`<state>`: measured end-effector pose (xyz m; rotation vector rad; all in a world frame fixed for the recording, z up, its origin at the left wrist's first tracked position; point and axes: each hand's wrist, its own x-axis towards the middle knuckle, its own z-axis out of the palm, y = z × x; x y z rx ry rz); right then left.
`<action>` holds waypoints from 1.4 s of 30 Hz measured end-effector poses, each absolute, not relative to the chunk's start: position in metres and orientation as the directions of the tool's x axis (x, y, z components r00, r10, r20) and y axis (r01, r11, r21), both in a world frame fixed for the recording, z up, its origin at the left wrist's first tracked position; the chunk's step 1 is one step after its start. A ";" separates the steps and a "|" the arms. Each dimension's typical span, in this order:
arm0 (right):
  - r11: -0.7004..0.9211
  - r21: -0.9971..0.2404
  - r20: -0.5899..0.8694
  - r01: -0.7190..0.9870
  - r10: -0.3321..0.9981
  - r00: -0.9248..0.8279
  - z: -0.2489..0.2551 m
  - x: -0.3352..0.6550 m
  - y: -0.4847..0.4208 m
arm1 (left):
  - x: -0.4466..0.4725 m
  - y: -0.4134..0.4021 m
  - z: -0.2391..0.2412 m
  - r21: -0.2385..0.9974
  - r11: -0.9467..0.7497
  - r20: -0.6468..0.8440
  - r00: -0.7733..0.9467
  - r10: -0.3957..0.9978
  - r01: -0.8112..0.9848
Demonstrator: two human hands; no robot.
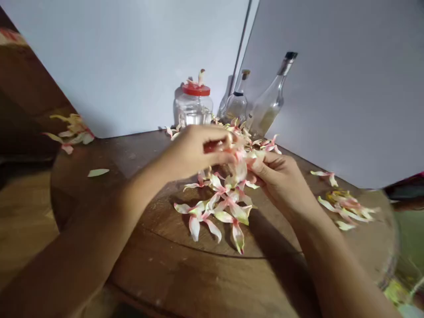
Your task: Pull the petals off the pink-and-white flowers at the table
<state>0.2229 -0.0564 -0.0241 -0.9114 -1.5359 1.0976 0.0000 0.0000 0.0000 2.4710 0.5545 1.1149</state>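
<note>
Over the middle of the round table, both hands meet at a pink and white flower (240, 165). My left hand (205, 145) comes in from the left with thumb and fingers pinched on the flower's petals; motion blurs its fingertips. From the other side, my right hand (276, 170) grips the same flower between thumb and fingers. Just below them, a cluster of loose pink and white flowers (228, 201) lies on the wooden table (175, 274). More flowers (236, 126) sit behind the hands, partly hidden by them.
At the back by the wall stand a red-lidded jar (195, 106) with petals on top, a small stoppered bottle (236, 104) and a taller tilted glass bottle (270, 106). Flower piles lie at the left edge (74, 130) and right side (349, 207). A single petal (98, 172) rests left.
</note>
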 end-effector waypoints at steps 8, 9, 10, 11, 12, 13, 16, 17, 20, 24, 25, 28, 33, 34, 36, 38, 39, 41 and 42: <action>0.225 -0.974 0.226 -0.034 0.936 -0.272 -0.026 0.213 -0.057 | 0.011 0.000 -0.003 0.461 -0.868 0.620 0.634 0.462 0.182; 0.237 -0.971 0.237 -0.035 0.933 -0.270 -0.026 0.214 -0.056 | 0.010 0.000 -0.003 0.494 -0.852 0.617 0.621 0.484 0.173; 0.249 -0.968 0.250 -0.037 0.931 -0.266 -0.027 0.216 -0.056 | 0.009 0.001 -0.004 0.531 -0.832 0.612 0.606 0.508 0.160; 0.260 -0.965 0.261 -0.037 0.930 -0.261 -0.027 0.217 -0.055 | 0.009 0.003 -0.005 0.577 -0.804 0.603 0.589 0.538 0.144; 0.271 -0.962 0.270 -0.032 0.929 -0.253 -0.027 0.219 -0.055 | 0.008 0.005 -0.006 0.627 -0.768 0.589 0.565 0.578 0.132; 0.281 -0.959 0.279 -0.024 0.929 -0.245 -0.026 0.220 -0.054 | 0.007 0.008 -0.008 0.680 -0.723 0.572 0.528 0.627 0.121; 0.301 -0.953 0.289 0.019 0.930 -0.228 -0.024 0.225 -0.054 | -0.002 0.021 -0.010 0.800 -0.595 0.536 0.351 0.768 0.080; 0.299 -0.953 0.284 0.036 0.931 -0.230 -0.022 0.227 -0.054 | -0.006 0.026 -0.009 0.817 -0.573 0.535 0.289 0.794 0.060; 0.285 -0.952 0.245 0.114 0.928 -0.279 -0.018 0.234 -0.054 | -0.021 0.037 -0.005 0.813 -0.582 0.576 0.153 0.803 -0.005; 0.313 -0.882 0.157 0.353 0.900 -0.406 -0.016 0.241 -0.053 | -0.030 0.032 0.003 0.775 -0.613 0.574 0.235 0.785 0.156; 0.321 -0.856 0.161 0.406 0.910 -0.381 -0.016 0.241 -0.053 | -0.028 0.028 0.005 0.743 -0.630 0.555 0.319 0.768 0.224; 0.323 -0.853 0.238 0.411 0.940 -0.245 -0.016 0.235 -0.054 | -0.016 0.012 0.007 0.564 -0.745 0.531 0.535 0.657 0.356; 0.283 -0.936 0.240 0.208 0.948 -0.210 -0.017 0.221 -0.056 | 0.005 0.000 0.000 0.368 -0.847 0.552 0.643 0.530 0.383; 0.278 -0.940 0.238 0.195 0.949 -0.206 -0.017 0.221 -0.056 | 0.006 0.001 -0.002 0.369 -0.851 0.555 0.646 0.525 0.374; 0.279 -0.941 0.239 0.191 0.949 -0.206 -0.016 0.221 -0.056 | 0.005 0.004 -0.005 0.398 -0.841 0.548 0.640 0.538 0.366; 0.277 -0.939 0.234 0.204 0.949 -0.211 -0.015 0.225 -0.055 | 0.001 0.009 -0.006 0.442 -0.813 0.544 0.607 0.579 0.379; 0.271 -0.937 0.221 0.220 0.948 -0.227 -0.014 0.227 -0.054 | -0.002 0.011 -0.005 0.462 -0.795 0.545 0.582 0.604 0.393; 0.260 -0.925 0.173 0.277 0.937 -0.303 -0.013 0.232 -0.053 | -0.008 0.014 -0.002 0.492 -0.762 0.542 0.537 0.647 0.421; 0.267 -0.909 0.157 0.321 0.930 -0.331 -0.013 0.234 -0.053 | -0.010 0.015 -0.001 0.503 -0.750 0.537 0.525 0.661 0.429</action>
